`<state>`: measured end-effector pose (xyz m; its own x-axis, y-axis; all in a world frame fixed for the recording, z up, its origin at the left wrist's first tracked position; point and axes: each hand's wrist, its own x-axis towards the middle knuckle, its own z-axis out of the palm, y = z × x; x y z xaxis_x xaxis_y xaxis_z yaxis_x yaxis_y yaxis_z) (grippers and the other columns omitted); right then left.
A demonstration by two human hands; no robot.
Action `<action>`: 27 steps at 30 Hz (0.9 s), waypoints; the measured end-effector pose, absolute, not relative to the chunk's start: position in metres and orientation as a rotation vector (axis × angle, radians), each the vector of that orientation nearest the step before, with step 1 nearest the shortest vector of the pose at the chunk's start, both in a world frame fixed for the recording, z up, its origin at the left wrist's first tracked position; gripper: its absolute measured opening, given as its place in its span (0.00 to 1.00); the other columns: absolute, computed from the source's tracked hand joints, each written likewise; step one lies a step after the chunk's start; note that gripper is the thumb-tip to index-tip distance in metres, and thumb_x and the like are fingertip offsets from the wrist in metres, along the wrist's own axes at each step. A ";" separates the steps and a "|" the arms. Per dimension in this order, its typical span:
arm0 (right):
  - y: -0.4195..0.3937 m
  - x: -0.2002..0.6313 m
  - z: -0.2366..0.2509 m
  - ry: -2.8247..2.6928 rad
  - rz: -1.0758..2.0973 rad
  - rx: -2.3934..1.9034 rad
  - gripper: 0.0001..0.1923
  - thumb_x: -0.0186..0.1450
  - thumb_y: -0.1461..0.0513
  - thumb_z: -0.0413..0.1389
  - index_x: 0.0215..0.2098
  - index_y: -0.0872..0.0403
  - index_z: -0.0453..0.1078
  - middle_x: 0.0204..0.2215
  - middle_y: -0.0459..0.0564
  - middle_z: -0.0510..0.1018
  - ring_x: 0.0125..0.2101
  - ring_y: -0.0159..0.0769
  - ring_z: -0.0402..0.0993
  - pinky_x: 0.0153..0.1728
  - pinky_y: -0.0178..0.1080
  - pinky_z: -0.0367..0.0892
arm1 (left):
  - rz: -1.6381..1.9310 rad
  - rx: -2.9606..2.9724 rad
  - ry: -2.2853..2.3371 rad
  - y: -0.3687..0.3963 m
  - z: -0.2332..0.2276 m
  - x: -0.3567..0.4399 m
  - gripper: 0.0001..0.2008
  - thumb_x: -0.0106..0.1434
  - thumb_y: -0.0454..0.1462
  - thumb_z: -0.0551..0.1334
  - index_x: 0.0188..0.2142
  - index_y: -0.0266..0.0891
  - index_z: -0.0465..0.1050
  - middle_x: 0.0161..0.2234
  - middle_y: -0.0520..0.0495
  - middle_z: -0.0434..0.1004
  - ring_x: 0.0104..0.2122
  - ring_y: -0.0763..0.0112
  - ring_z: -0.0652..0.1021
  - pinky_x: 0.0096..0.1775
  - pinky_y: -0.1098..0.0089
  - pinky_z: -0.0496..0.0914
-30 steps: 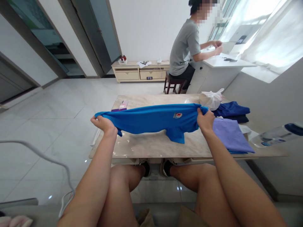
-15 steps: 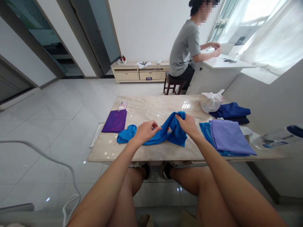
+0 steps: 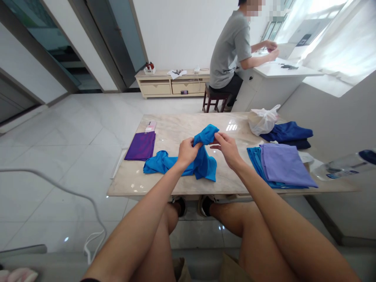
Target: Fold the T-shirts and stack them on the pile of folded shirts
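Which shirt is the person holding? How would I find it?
Look at the long marble table in the middle of the room. Near its middle lies a bright blue, crumpled cloth shirt, pinched by the left hand and right hand. The other clothes there lie flat or folded, untouched.

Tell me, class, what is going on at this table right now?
A seated person holds a bright blue shirt bunched above the marble table, left hand and right hand both gripping it. Folded clothes lie to the right, a purple cloth to the left. Another person sits at a white desk behind.
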<state>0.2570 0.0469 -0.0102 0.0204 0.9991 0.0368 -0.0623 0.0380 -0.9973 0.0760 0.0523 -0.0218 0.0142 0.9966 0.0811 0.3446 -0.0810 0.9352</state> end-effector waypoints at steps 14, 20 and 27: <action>0.046 0.240 -0.030 -1.759 0.708 -1.307 0.15 0.66 0.50 0.64 0.27 0.50 0.72 0.34 0.51 0.79 0.35 0.42 0.77 0.43 0.44 0.72 | 1.161 1.461 1.249 0.058 -0.031 0.062 0.21 0.71 0.49 0.65 0.25 0.42 0.67 0.22 0.54 0.66 0.25 0.69 0.72 0.31 0.68 0.70; 0.043 0.236 -0.024 -1.691 0.785 -1.284 0.21 0.70 0.45 0.58 0.27 0.50 0.74 0.27 0.48 0.78 0.32 0.41 0.73 0.38 0.42 0.68 | 1.251 1.387 1.309 0.057 -0.029 0.051 0.18 0.66 0.52 0.71 0.33 0.39 0.81 0.27 0.49 0.80 0.31 0.66 0.79 0.36 0.68 0.73; 0.047 0.234 -0.019 -1.488 0.993 -1.253 0.28 0.65 0.35 0.60 0.32 0.50 0.75 0.24 0.44 0.73 0.27 0.37 0.67 0.30 0.39 0.64 | 1.265 1.276 1.310 0.054 -0.022 0.051 0.19 0.65 0.52 0.73 0.35 0.37 0.84 0.31 0.46 0.84 0.36 0.64 0.82 0.38 0.67 0.74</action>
<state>0.2340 0.0468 -0.0185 -0.0569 0.9876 0.1462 0.2437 0.1558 -0.9573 0.0514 0.0541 -0.0218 -0.0780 0.9953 0.0570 0.0912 -0.0498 0.9946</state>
